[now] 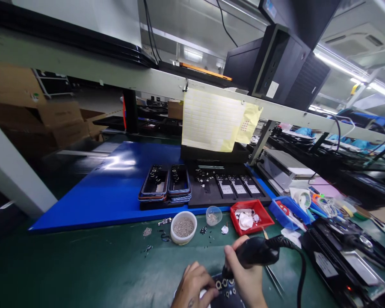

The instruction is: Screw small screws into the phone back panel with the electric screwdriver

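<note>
My right hand (248, 273), closed round driver (258, 251); left hand (194, 285), half-curled at phone (226, 294), grip unclear; seemingly screwdriving, next needing steady aim.

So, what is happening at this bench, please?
The person's right hand grips a black corded tool, its tip down at a dark panel with pale rings. The left hand rests at the same panel, over the green bench. Beyond them are a white tub of small pieces, a red tray and stacked phone frames.
</note>
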Motion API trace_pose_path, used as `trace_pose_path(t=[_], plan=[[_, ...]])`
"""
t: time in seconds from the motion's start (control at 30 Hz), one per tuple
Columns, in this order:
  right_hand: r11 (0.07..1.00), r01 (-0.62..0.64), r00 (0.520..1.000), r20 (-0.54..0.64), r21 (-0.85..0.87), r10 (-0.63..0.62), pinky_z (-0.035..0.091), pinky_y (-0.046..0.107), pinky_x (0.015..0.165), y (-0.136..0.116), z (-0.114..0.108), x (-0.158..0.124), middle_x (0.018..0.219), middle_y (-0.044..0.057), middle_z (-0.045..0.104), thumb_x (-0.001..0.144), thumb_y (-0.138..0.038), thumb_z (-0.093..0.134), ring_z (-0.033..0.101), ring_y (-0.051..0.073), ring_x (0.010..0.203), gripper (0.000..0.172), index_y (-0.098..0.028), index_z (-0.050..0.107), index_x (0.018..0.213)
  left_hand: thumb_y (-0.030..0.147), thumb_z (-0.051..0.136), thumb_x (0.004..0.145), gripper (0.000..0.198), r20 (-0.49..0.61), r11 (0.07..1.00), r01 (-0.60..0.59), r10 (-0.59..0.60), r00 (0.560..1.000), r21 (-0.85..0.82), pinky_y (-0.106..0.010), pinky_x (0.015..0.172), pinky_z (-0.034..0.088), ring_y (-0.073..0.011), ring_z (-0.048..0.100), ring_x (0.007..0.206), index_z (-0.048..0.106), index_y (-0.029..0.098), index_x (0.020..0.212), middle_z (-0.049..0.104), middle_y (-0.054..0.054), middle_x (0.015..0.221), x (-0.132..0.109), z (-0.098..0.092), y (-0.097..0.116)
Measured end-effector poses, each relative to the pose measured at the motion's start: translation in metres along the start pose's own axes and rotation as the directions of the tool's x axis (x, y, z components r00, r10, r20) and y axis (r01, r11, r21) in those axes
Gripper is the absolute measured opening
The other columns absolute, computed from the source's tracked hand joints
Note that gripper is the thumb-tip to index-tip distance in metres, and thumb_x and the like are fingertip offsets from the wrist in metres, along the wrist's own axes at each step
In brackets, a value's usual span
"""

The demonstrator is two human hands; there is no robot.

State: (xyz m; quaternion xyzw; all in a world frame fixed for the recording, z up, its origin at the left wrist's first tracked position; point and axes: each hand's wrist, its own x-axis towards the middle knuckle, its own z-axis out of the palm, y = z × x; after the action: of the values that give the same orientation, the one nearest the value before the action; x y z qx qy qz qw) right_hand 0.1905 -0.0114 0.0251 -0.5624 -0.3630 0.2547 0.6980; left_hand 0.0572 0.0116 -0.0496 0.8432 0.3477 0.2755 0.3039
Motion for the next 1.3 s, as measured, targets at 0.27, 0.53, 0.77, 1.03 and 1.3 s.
trace_pose_path(t=[0.27,0.53,0.77,1.03,1.3], plan=[[0.986,-0.086,0.991,0.112,0.144,0.071,0.037,0.022,0.044,-0.020,-0.009,0.005,0.046,-0.009,0.051,0.077,-0.037,0.073,0.046,0.009,0.041,0.029,-0.022,0.048,0.078,0.014,0.065,0.080,0.009,-0.003,1.000,-0.021,0.021,1.000,-0.004,-0.034,0.073,0.040,-0.0204,0.058,0.079,0.071,0.021,0.081,0.068,-0.004,0.078,0.000,0.000,-0.002],[0.953,-0.145,0.974,0.206,0.266,0.091,0.037,0.022,0.048,-0.031,-0.005,-0.003,0.044,-0.011,0.049,0.081,-0.037,0.070,0.046,0.008,0.042,0.028,-0.024,0.046,0.077,0.016,0.071,0.076,0.005,0.038,1.000,-0.013,0.013,0.999,-0.004,-0.033,0.073,0.040,-0.0202,0.059,0.080,0.067,0.019,0.076,0.068,-0.002,0.076,0.002,-0.001,-0.004],[0.953,-0.145,0.979,0.179,0.265,0.099,0.036,0.020,0.047,-0.028,-0.008,-0.001,0.044,-0.011,0.048,0.080,-0.038,0.071,0.045,0.007,0.041,0.029,-0.023,0.046,0.077,0.022,0.067,0.082,0.005,0.028,0.998,-0.067,0.066,0.997,0.014,-0.034,0.071,0.039,-0.0204,0.058,0.078,0.069,0.021,0.077,0.068,-0.004,0.078,0.000,0.000,-0.005],[0.997,-0.073,0.997,0.011,0.033,0.073,0.040,0.022,0.045,-0.028,-0.043,0.012,0.045,-0.009,0.052,0.075,-0.039,0.075,0.048,0.011,0.041,0.033,-0.023,0.046,0.079,0.024,0.043,0.094,0.026,-0.028,0.998,-0.058,0.058,0.998,0.008,-0.034,0.071,0.035,-0.0195,0.054,0.075,0.057,0.018,0.073,0.062,-0.004,0.072,-0.002,0.003,-0.001],[0.996,-0.085,0.996,-0.019,0.007,0.085,0.039,0.020,0.044,-0.014,-0.043,0.012,0.043,-0.009,0.051,0.074,-0.042,0.075,0.048,0.010,0.039,0.035,-0.022,0.047,0.079,0.025,0.041,0.095,0.028,-0.049,0.997,-0.071,0.073,0.996,0.042,-0.032,0.067,0.031,-0.0187,0.051,0.072,0.045,0.019,0.069,0.056,-0.002,0.068,-0.002,0.005,-0.002]])
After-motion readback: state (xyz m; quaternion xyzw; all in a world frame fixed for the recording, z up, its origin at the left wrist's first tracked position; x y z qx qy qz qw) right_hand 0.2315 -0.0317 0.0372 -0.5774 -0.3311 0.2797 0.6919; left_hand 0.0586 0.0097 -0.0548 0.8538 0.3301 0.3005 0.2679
